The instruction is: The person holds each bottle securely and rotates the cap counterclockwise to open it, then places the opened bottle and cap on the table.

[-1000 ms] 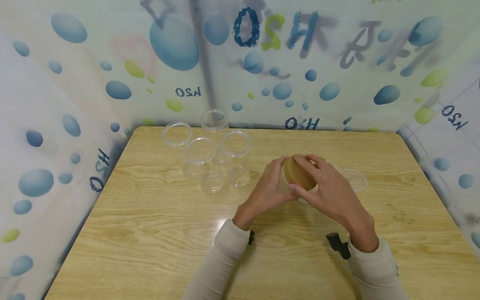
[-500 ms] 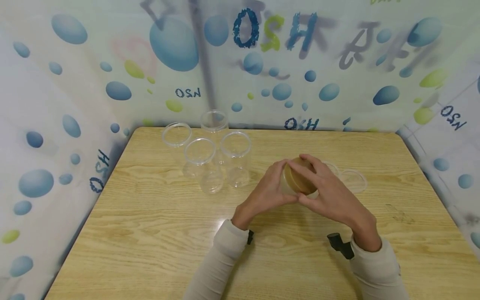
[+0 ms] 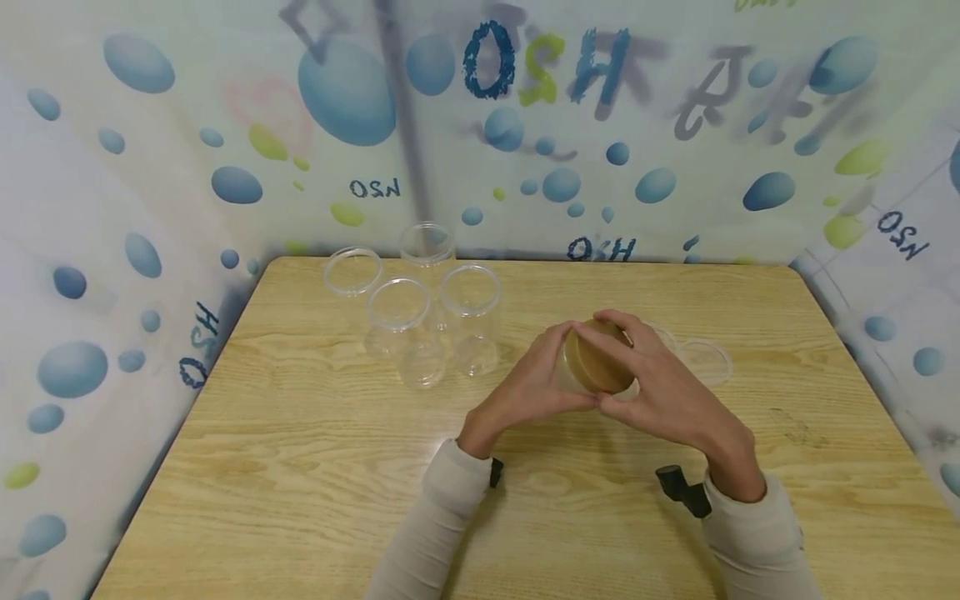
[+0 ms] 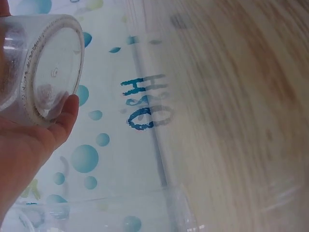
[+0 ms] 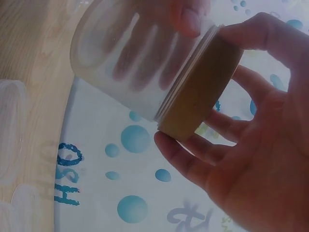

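A clear plastic jar is held tilted above the table, its round base showing in the left wrist view. My left hand wraps its fingers round the jar's side; they show through the wall in the right wrist view. A gold-brown lid sits over the jar's mouth. My right hand grips the lid by its edge, thumb on one side and fingers spread round the other. In the head view the two thumbs meet at the lid's near side, and the hands hide most of the jar.
Several open clear jars stand grouped at the back left of the wooden table, one of them a front jar. Flat clear round pieces lie behind and right of my right hand. A printed curtain hangs behind the table.
My right hand has shifted round the lid, its thumb moving toward me and down to the left thumb. The left hand keeps its hold on the jar with little movement.
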